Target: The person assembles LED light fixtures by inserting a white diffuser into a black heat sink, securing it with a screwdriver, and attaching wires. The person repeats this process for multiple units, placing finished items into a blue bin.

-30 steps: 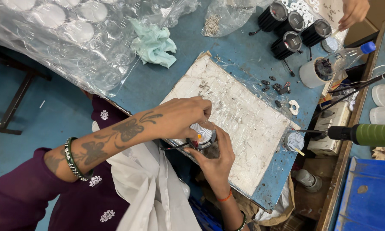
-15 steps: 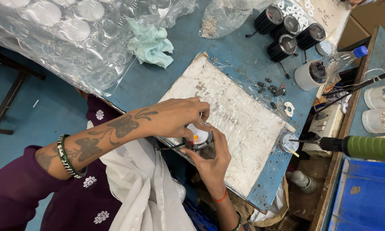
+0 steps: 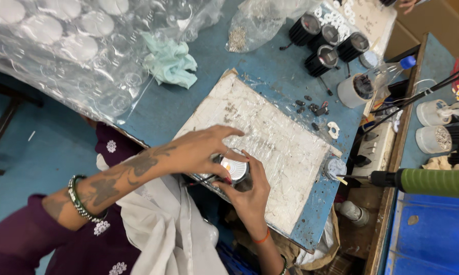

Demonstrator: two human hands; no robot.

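A small workshop where lamps are put together is shown. A worn blue workbench [image 3: 270,86] is seen, with a scratched white work board [image 3: 285,137] laid on it. At two o'clock, black finned lamp bodies [image 3: 323,43] are lined up. Tiny screws [image 3: 311,108] are scattered close by. At eleven o'clock, clear plastic trays [image 3: 61,46] are stacked. At three o'clock, a green-handled tool [image 3: 433,182] is kept.

Both hands [image 3: 224,170] apparently grip lamp [image 3: 234,170].
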